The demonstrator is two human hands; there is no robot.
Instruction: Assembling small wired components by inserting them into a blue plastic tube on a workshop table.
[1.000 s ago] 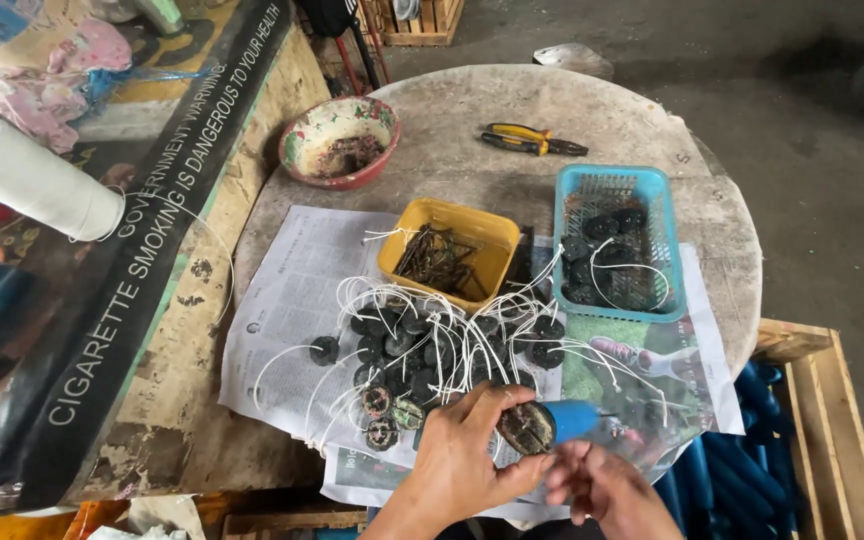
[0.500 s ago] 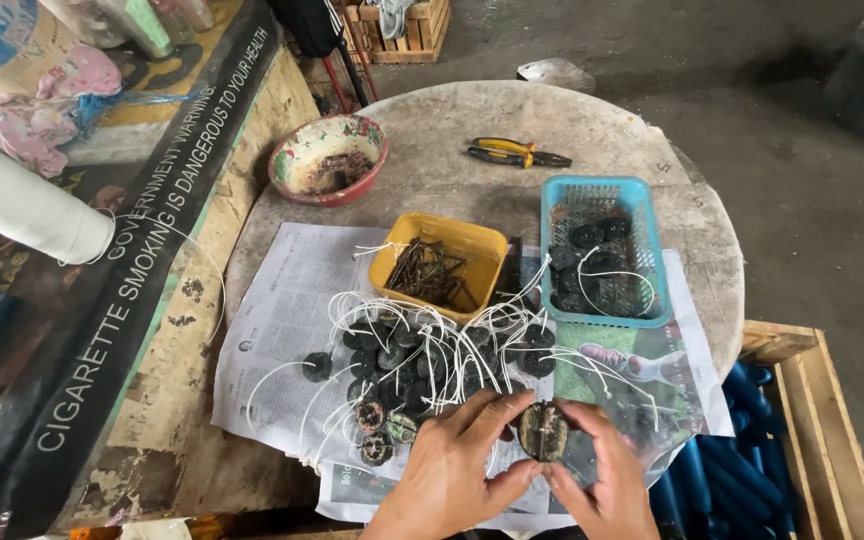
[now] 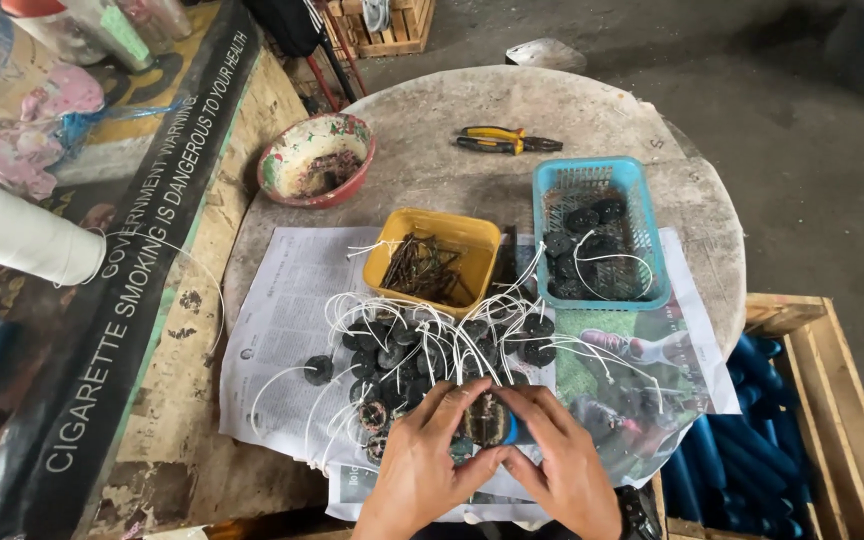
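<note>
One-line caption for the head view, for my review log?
Both hands hold a small dark round piece over newspaper strewn with white-stringed black discs.

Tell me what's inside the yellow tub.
The yellow tub holds a loose tangle of thin dark metal pieces, with one white string trailing over its left rim. What lies beneath that tangle is covered, and the pieces are too small to identify.

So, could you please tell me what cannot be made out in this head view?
- Small round dark piece: the left hand and right hand cover its sides and underside.
- Blue thing beneath that piece: only a sliver shows between the fingers.
- Patterned red-rimmed bowl: its dark contents are too small to identify.
- Blue tubes in the wooden crate: cut off by the bottom edge.
</note>
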